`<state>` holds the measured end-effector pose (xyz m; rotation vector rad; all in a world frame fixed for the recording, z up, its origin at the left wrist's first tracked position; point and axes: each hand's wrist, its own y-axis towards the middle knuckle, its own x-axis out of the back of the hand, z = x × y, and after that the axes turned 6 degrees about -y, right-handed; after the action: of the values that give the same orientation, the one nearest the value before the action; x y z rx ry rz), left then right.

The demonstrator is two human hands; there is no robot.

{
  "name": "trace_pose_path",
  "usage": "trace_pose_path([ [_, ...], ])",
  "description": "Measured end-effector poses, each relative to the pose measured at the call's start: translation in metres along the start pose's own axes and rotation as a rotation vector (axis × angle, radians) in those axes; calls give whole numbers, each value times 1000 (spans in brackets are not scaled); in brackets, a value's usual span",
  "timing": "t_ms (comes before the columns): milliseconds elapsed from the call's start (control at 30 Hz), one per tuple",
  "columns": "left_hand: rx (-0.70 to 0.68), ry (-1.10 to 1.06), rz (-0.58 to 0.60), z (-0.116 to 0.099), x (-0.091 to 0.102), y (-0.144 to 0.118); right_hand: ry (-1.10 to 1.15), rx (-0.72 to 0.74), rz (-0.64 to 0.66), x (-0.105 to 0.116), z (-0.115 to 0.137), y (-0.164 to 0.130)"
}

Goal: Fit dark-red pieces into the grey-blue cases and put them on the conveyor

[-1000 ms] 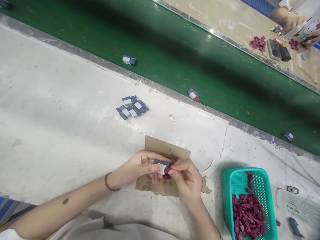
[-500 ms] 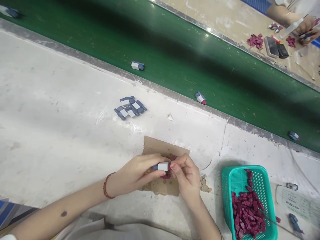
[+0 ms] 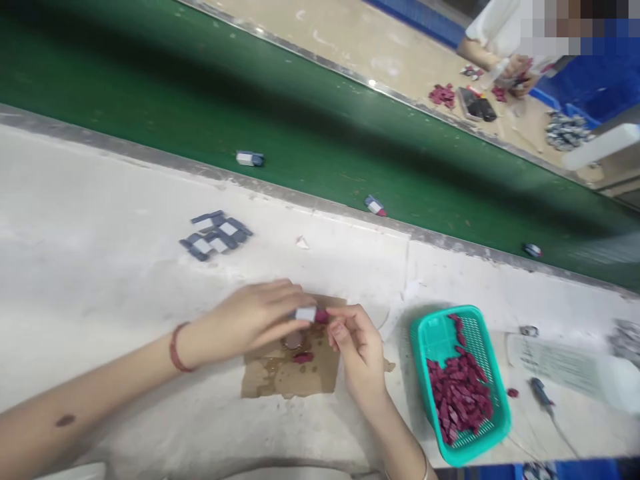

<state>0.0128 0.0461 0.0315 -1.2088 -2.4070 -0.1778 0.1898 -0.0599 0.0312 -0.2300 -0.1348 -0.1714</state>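
We are pinching a small grey-and-white piece point(image 3: 305, 313) with a dark red end in our left hand point(image 3: 250, 320), its fingers closing around it just above a torn cardboard scrap point(image 3: 280, 377) that is lying on the desk point(image 3: 100, 200). Our right hand point(image 3: 357, 347) is hovering just beside the piece's red end, fingers curling loosely and gripping nothing we can make out. One dark red bit point(image 3: 303, 358) is lying on the cardboard below. A teal basket point(image 3: 440, 333) of dark red bits is sitting to our right. A cluster of grey pieces point(image 3: 216, 235) is resting farther out, near the green conveyor belt point(image 3: 325, 120), which is carrying a few single pieces.
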Motion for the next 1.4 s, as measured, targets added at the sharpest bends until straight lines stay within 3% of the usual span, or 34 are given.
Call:
trace_pose_path([
  [133, 26, 161, -163, 13, 39, 53, -408, 61, -242, 51, 8, -21],
  [267, 153, 454, -240, 16, 77, 105, -820, -26, -446, 116, 3, -53],
  [333, 195, 497, -261, 18, 89, 120, -969, -83, -428, 141, -4, -64],
  [433, 235, 547, -246, 27, 97, 127, -1014, -125, -259, 158, -14, -70],
  [633, 304, 667, -275, 44, 99, 110, -946, -125, -142, 154, -19, -67],
  [800, 333, 593, -309, 25, 104, 102, -953, -157, -127, 157, -20, -69],
  [900, 423, 422, -461, 5, 98, 96, -903, -144, -173, 158, -19, -68],
  [1000, 504, -2, -539, -7, 83, 83, -721, -142, -317, 153, -15, -67],
  [1100, 532, -430, -422, -8, 61, 62, -506, -115, -445, 140, -7, -62],
  [1167, 533, -613, -299, -6, 46, 45, -384, -75, -451, 126, -1, -57],
  [1300, 497, -908, -117, -7, 19, 15, -237, 11, -358, 91, 4, -39],
  [1400, 502, -1009, -128, -9, 4, 0, -274, 42, -215, 64, 3, -24],
])
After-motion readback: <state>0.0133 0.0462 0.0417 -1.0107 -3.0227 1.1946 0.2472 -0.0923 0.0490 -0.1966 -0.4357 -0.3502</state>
